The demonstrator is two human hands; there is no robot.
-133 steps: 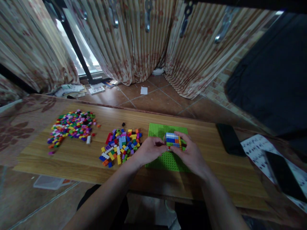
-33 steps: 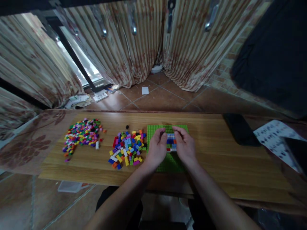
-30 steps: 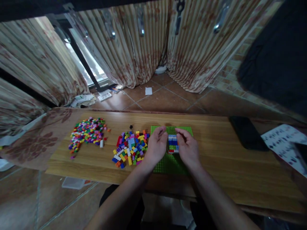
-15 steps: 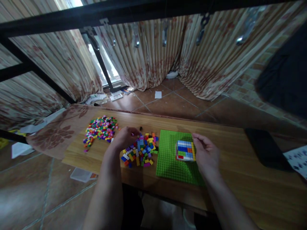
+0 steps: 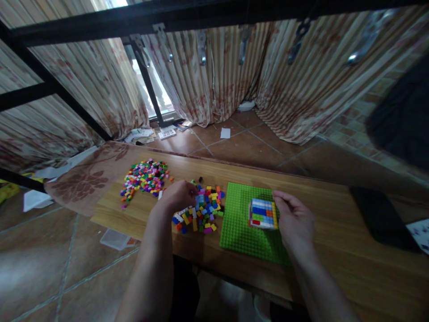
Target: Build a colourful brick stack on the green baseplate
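Observation:
My left hand (image 5: 177, 196) reaches down at the left edge of a loose pile of building bricks (image 5: 209, 203). Its fingers are curled together, and their tips are partly hidden; whatever they pinch is too small to name. A rectangular block built from bricks (image 5: 263, 213), with blue, white, orange, red and green rows on top and yellow at its right edge, stands on a green baseplate (image 5: 234, 237). My right hand (image 5: 296, 219) is closed beside the block's right side, fingers bent inward. Whether it touches the block or pinches a small brick, I cannot make out.
A second heap of small bricks (image 5: 144, 179) lies farther left on the wooden table (image 5: 328, 268). A dark flat object (image 5: 382, 219) and a printed sheet (image 5: 418, 235) lie to the right. A clear plastic box (image 5: 115, 239) sits on the floor at left.
The view has shifted slightly, so the scene sits a little farther right. My left hand stays by the near pile, its fingers now curled lower. My right hand stays beside the brick block.

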